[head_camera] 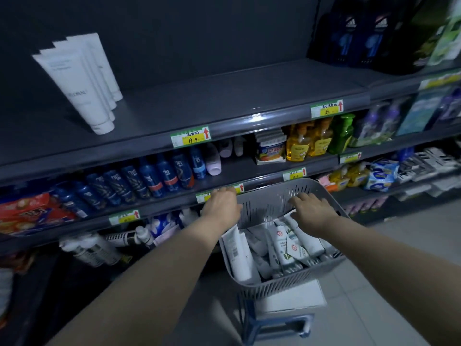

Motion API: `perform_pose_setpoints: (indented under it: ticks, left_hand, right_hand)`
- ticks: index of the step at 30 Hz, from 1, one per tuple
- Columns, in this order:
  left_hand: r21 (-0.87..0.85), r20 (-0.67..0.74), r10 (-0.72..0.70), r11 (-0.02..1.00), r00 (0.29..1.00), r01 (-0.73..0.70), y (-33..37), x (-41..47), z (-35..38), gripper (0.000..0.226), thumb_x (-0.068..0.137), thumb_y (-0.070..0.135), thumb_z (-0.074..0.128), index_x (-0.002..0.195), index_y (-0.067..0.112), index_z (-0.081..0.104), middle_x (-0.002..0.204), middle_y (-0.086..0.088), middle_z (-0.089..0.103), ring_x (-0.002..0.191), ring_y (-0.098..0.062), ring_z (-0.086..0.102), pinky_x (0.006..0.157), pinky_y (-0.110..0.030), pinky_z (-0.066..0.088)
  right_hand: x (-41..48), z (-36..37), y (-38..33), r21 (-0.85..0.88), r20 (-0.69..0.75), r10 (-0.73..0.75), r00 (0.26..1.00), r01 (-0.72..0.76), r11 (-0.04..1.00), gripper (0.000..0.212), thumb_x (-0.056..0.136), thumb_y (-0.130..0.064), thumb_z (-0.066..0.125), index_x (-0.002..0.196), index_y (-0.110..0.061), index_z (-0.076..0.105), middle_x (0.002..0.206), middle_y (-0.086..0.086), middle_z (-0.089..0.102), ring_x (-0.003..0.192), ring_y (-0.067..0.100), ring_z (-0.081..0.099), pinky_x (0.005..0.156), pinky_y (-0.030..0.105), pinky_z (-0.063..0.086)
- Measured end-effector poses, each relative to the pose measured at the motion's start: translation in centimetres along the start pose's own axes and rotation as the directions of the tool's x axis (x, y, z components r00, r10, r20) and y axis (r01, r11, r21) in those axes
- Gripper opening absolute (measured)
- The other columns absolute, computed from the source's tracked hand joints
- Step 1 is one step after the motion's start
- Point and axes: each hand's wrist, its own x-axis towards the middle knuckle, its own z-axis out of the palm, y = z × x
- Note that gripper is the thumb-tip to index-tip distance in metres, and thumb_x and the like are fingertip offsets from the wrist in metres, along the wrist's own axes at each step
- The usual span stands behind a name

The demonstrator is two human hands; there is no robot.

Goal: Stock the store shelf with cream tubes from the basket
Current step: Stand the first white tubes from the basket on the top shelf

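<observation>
A grey slotted basket (pixel 272 193) stands below the shelves, filled with several white cream tubes (pixel 284 248). My left hand (pixel 220 204) hovers at the basket's left rim, fingers loosely bent, holding nothing. My right hand (pixel 310 208) reaches over the basket with fingers spread just above the tubes; no grip is visible. A row of white cream tubes (pixel 82 83) stands cap-down at the left of the top shelf (pixel 224 96), whose remaining surface is bare.
The basket sits on a white box (pixel 291 298) on a blue stool (pixel 277 325). Lower shelves hold blue bottles (pixel 149 178), yellow soap bottles (pixel 306 143) and a red packet (pixel 27 211). Dark boxes (pixel 359 33) stand at the top shelf's right. Tiled floor lies to the right.
</observation>
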Motion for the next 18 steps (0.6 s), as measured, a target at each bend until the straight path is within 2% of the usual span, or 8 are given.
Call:
perform_pose_setpoints:
  ticks: [3, 6, 11, 15, 18]
  left_hand:
    - [-0.044, 0.072, -0.025, 0.999, 0.997, 0.028, -0.2, 1.7, 2.4, 0.041, 0.095, 0.027, 0.055, 0.13, 0.006, 0.052, 0.13, -0.015, 0.056, 0.122, -0.033, 0.05, 0.099, -0.042, 0.045]
    - [-0.079, 0.139, -0.059, 0.994, 0.989, 0.071, -0.8, 3.5, 4.6, 0.033, 0.093, 0.026, 0.057, 0.118, 0.004, 0.059, 0.121, -0.014, 0.061, 0.113, -0.032, 0.057, 0.093, -0.038, 0.048]
    - [-0.104, 0.325, -0.185, 0.968, 0.927, 0.23, -1.4, 5.0, 7.5, 0.024, 0.096, 0.014, 0.051, 0.111, 0.001, 0.064, 0.109, -0.015, 0.066, 0.101, -0.031, 0.063, 0.081, -0.035, 0.052]
    - [-0.101, 0.42, -0.263, 0.938, 0.869, 0.333, -0.9, 5.3, 9.1, 0.024, 0.097, 0.008, 0.046, 0.113, -0.003, 0.061, 0.105, -0.019, 0.063, 0.104, -0.033, 0.063, 0.07, -0.034, 0.046]
    - [-0.135, 0.444, -0.326, 0.897, 0.835, 0.421, -0.4, 5.9, 10.2, 0.021, 0.098, 0.01, 0.045, 0.108, -0.001, 0.061, 0.107, -0.019, 0.063, 0.108, -0.033, 0.062, 0.076, -0.035, 0.048]
  right_hand:
    - [1.0, 1.4, 0.0, -0.012, 0.047, 0.017, 0.999, -0.017, 1.0, 0.042, 0.098, -0.034, 0.043, 0.136, -0.017, 0.039, 0.14, 0.007, 0.042, 0.13, 0.028, 0.039, 0.104, 0.046, 0.036]
    - [2.2, 2.9, -0.4, -0.015, 0.093, 0.013, 0.996, -0.012, 1.0, 0.04, 0.098, -0.035, 0.041, 0.132, -0.015, 0.041, 0.137, 0.009, 0.043, 0.128, 0.03, 0.04, 0.101, 0.044, 0.036]
    - [3.7, 5.1, -1.3, 0.013, 0.163, -0.059, 0.985, 0.057, 0.998, 0.043, 0.098, -0.035, 0.043, 0.136, -0.015, 0.04, 0.139, 0.009, 0.043, 0.129, 0.03, 0.039, 0.101, 0.046, 0.038]
    - [5.6, 5.8, -1.2, 0.031, 0.208, -0.117, 0.971, 0.113, 0.993, 0.042, 0.099, -0.032, 0.043, 0.137, -0.015, 0.039, 0.142, 0.009, 0.04, 0.13, 0.03, 0.037, 0.099, 0.045, 0.036]
    - [7.1, 5.9, -0.3, 0.05, 0.225, -0.183, 0.957, 0.176, 0.983, 0.042, 0.099, -0.03, 0.043, 0.138, -0.014, 0.039, 0.141, 0.01, 0.041, 0.13, 0.03, 0.037, 0.101, 0.044, 0.036]
